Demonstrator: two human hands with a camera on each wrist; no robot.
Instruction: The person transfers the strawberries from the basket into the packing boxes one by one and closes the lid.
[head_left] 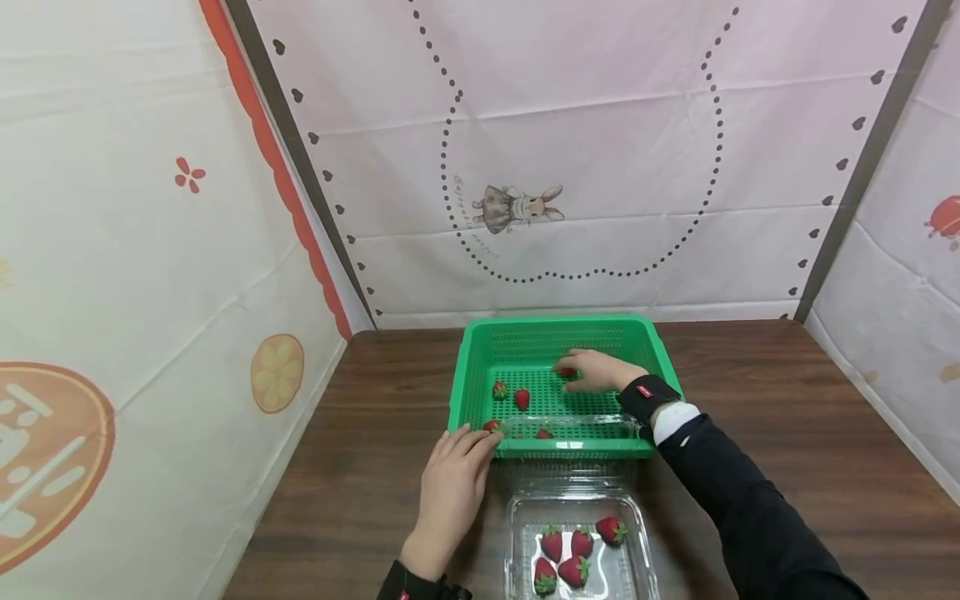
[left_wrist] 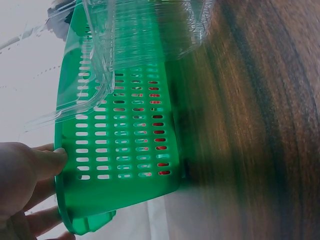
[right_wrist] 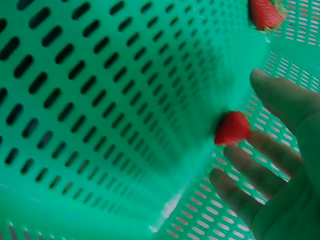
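Your right hand (head_left: pixel 596 371) is inside the green basket (head_left: pixel 555 333), with the fingers spread and almost straight and the thumb well apart from them; it seems not to hold anything. The strawberry (right_wrist: pixel 233 128) which concerns you lies on the basket floor, close to the wall. From the middle of your right hand, in the head view, it is at nine o'clock, just by the fingertips; whether they touch it, I cannot tell surely. In the right wrist view its narrow end appears to point between seven and eight o'clock, so I judge that the thumb should close from the opposite side of the fingers. Your left hand (head_left: pixel 453 483) is farther from it, having it between one and two o'clock; this hand pinches the basket rim at the near left corner, thumb outside, fingers over it. At six o'clock from your right hand, the clear box (head_left: pixel 611 567) stands on the tabletop (head_left: pixel 360 500) with five strawberries inside.
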